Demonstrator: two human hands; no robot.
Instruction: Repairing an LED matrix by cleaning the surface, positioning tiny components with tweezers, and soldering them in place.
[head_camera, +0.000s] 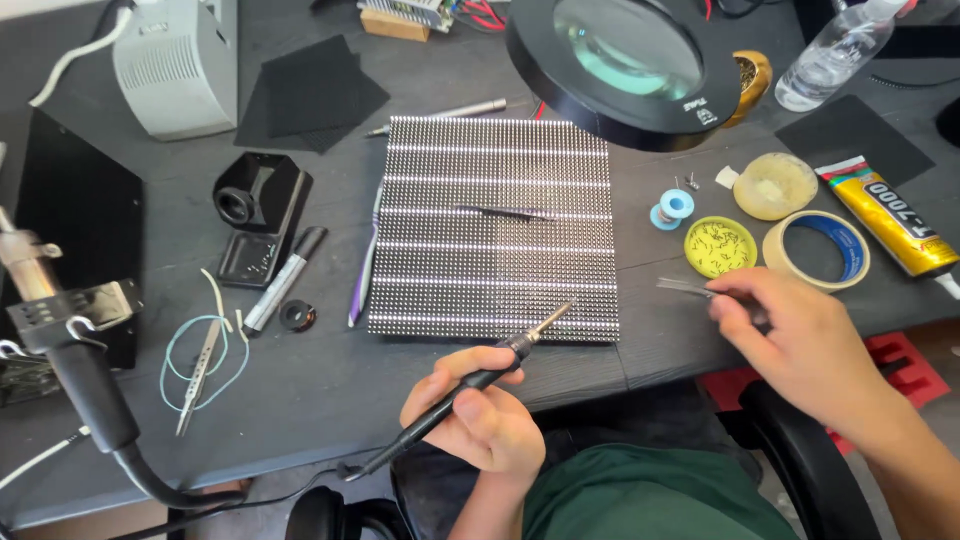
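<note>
far left: a soldering station stand (40, 300) sits at the worktop (330, 390) edge, a thick black hose (95, 400) curving down off it.
left of panel: tweezers (198, 375) lie on a loop of pale green wire (205, 360); a grey marker pen (285, 280) and a black angled holder (255, 215) sit just beyond.
centre: a square led matrix panel (495, 225) lies flat on the worktop, a thin dark tool (505, 212) resting across it.
left hand: left hand (485, 420), grip closed pen-style around a soldering iron (470, 385); the iron slants up to the right, its metal tip over the panel's near edge, cord trailing off low to the left.
above panel: a round black magnifier lamp (625, 65) hangs over the far right corner.
right of panel: small blue solder spool (672, 209), yellow round tin (720, 246), ring of masking tape (818, 250), yellow glue tube (890, 220).
right hand: right hand (800, 340), grip pinched on slim metal tweezers (690, 288), points aimed left, just beside the panel's right edge, near the yellow tin.
far right back: clear plastic bottle (835, 55).
</note>
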